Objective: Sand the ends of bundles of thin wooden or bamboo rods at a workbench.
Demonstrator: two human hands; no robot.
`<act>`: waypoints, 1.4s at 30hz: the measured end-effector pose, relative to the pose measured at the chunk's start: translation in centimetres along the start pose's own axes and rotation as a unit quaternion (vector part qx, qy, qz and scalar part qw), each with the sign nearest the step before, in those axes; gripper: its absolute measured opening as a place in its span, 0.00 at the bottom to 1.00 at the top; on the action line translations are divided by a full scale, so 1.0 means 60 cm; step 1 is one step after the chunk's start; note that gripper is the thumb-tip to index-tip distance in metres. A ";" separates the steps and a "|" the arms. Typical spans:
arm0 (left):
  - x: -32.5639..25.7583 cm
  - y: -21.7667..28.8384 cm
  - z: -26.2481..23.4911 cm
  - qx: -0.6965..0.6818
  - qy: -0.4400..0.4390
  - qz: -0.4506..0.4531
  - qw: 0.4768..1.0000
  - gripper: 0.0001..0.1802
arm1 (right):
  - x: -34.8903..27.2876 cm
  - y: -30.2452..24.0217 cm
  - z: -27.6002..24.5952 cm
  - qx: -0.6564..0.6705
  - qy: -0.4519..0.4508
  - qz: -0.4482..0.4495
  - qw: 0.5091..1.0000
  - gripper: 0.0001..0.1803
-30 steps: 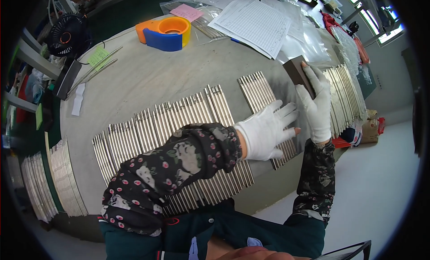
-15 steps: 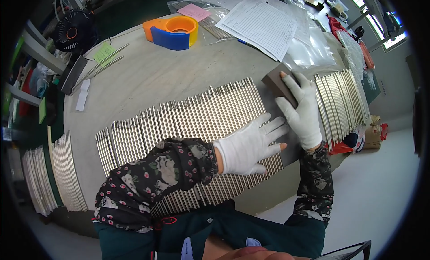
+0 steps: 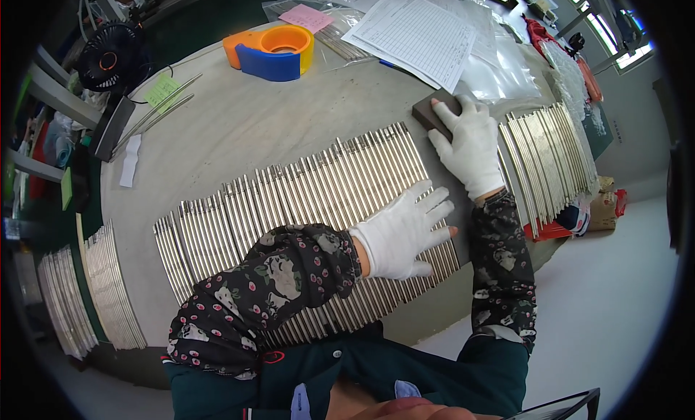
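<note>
Long row of thin silver metal rods (image 3: pixel 304 203) lies side by side across the grey worktable (image 3: pixel 246 123). My left hand (image 3: pixel 402 232), white-gloved, presses flat on it, fingers spread. My right hand (image 3: pixel 469 146) clamps a dark brown sanding block (image 3: pixel 433 115) at the row's far end. Orange-and-blue tape dispenser (image 3: pixel 274 51), printed papers (image 3: pixel 416 31), small black fan (image 3: pixel 108 57) beyond.

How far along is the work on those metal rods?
Hard to tell what is done: no rod looks different from the rest. In hand: the left hand lies flat on the middle row of rods; the right hand presses a dark block at its far end. Rows at the right and left lie untouched.
</note>
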State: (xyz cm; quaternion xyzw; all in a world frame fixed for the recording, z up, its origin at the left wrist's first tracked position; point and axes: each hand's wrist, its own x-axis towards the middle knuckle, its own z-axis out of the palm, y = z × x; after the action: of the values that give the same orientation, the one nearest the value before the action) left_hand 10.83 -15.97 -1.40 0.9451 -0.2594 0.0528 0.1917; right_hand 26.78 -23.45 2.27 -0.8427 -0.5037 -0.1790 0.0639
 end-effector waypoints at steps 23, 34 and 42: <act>-0.194 -0.093 -0.089 0.157 -0.038 -0.128 0.979 0.39 | -0.176 -0.008 -0.040 0.317 -0.118 0.080 0.938 0.14; -0.435 0.030 -0.118 0.140 0.184 -0.359 0.904 0.42 | -0.212 -0.021 -0.038 0.322 -0.074 0.095 0.939 0.11; -0.586 0.097 -0.053 0.102 0.292 -0.522 0.795 0.42 | -0.216 -0.031 -0.055 0.277 -0.055 0.070 0.957 0.10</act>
State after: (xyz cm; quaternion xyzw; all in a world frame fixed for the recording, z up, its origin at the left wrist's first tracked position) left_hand -22.40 -2.81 -3.51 0.8909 0.3481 0.2443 0.1593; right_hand 18.81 -34.18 0.44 -0.8336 -0.4760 0.0196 0.2796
